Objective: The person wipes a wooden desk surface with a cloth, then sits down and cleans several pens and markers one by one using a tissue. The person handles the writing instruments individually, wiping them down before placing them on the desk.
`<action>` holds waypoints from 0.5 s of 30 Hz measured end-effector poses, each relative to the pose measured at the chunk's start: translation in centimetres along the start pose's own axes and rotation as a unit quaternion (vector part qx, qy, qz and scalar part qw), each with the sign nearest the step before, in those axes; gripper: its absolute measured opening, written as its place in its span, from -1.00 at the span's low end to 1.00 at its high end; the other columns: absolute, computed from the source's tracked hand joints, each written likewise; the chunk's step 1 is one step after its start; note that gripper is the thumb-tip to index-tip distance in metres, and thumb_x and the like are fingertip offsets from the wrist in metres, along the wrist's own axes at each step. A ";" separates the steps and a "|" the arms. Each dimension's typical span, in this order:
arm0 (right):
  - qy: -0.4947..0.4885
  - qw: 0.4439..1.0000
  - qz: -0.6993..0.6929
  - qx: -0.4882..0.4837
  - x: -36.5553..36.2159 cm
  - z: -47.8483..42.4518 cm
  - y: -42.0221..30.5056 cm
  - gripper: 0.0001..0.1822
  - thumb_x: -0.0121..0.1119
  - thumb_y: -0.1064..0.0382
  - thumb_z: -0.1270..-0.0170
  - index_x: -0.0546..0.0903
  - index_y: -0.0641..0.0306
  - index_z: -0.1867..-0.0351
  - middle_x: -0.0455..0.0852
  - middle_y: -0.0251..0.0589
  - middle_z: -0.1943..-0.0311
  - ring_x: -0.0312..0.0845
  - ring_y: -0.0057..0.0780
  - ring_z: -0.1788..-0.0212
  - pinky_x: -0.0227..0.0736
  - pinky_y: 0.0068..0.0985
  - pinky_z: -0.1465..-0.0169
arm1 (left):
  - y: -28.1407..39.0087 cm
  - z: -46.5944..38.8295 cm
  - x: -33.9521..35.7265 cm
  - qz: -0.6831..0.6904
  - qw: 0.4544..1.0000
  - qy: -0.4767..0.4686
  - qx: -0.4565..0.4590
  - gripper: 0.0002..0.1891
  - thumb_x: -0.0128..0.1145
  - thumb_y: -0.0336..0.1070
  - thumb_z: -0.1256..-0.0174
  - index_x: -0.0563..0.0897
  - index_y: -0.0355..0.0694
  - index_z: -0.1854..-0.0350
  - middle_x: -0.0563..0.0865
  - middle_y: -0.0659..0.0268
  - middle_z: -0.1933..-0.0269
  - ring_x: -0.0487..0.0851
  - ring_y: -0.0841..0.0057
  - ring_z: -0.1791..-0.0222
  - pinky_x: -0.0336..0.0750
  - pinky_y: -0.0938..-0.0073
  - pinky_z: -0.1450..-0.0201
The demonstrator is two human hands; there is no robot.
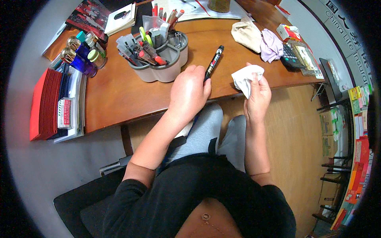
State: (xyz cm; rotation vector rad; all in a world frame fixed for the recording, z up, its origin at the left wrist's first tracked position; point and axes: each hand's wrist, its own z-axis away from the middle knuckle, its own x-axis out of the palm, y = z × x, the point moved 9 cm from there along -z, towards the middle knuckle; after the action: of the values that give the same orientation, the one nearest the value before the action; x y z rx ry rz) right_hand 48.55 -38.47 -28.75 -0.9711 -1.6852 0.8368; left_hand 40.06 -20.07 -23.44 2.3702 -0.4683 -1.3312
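My left hand (pixel 190 86) grips the lower end of a black marker pen (pixel 214 62), which points up and away over the desk. Between the thumb and fingers of my right hand (pixel 258 92) is a crumpled white tissue or cloth (pixel 246 78), just past the desk's front edge. Left of the marker stands a pale desk organizer (pixel 159 74) with a grey rim. It holds several pens, red-capped markers (pixel 144 57) and yellow-green-handled scissors (pixel 145 36). The fingertips of my left hand are mostly hidden.
On the wooden desk (pixel 119 95) lie a cream cloth (pixel 246 35), a lilac cloth (pixel 271 46) and a calculator (pixel 291 58) at right. Several bottles (pixel 79 56) and red folders (pixel 44 104) line the left. Papers (pixel 199 9) and a jar (pixel 219 5) are behind.
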 end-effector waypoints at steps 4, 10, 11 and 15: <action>0.009 1.000 0.010 0.002 -0.1 -0.2 0.1 -0.71 0.06 0.30 -0.53 0.58 0.55 -0.06 0.64 0.07 -0.18 0.67 -0.43 -0.01 0.64 -0.45 -0.08 | -1.0 -0.6 0.3 -0.014 0.999 0.007 -0.041 -0.79 0.30 -0.34 -0.15 0.55 -0.35 0.36 0.56 -0.01 0.33 0.60 -0.04 0.26 0.50 0.01 0.20; -0.011 0.999 0.037 0.000 -0.4 -0.1 0.6 -0.68 0.03 0.27 -0.55 0.55 0.53 -0.13 0.64 0.02 -0.20 0.67 -0.47 -0.03 0.63 -0.47 -0.11 | -1.4 -0.5 -0.3 -0.035 0.997 0.018 -0.065 -0.75 0.35 -0.28 -0.17 0.58 -0.36 0.32 0.56 0.00 0.29 0.62 -0.04 0.26 0.52 0.04 0.23; -0.009 0.999 0.035 -0.001 -0.5 0.0 0.6 -0.69 0.04 0.29 -0.55 0.56 0.54 -0.10 0.64 0.05 -0.20 0.66 -0.45 -0.04 0.62 -0.47 -0.11 | -1.0 -0.3 -0.9 -0.019 0.998 0.027 -0.049 -0.74 0.36 -0.28 -0.17 0.58 -0.36 0.31 0.55 0.01 0.29 0.62 -0.02 0.27 0.52 0.06 0.25; -0.010 0.999 0.038 -0.007 -0.6 0.0 0.6 -0.70 0.04 0.29 -0.54 0.58 0.54 -0.08 0.64 0.05 -0.19 0.67 -0.46 -0.01 0.63 -0.48 -0.08 | 1.8 1.0 -4.5 0.040 0.993 0.097 0.047 -0.78 0.42 -0.38 -0.10 0.66 -0.32 0.25 0.59 0.13 0.31 0.62 0.21 0.36 0.51 0.28 0.31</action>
State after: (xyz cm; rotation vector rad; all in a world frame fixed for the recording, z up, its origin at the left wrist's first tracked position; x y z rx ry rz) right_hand 48.77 -38.77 -29.54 -1.0451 -1.6822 0.8876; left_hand 36.81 -19.70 -19.80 2.4977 -0.5717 -1.0513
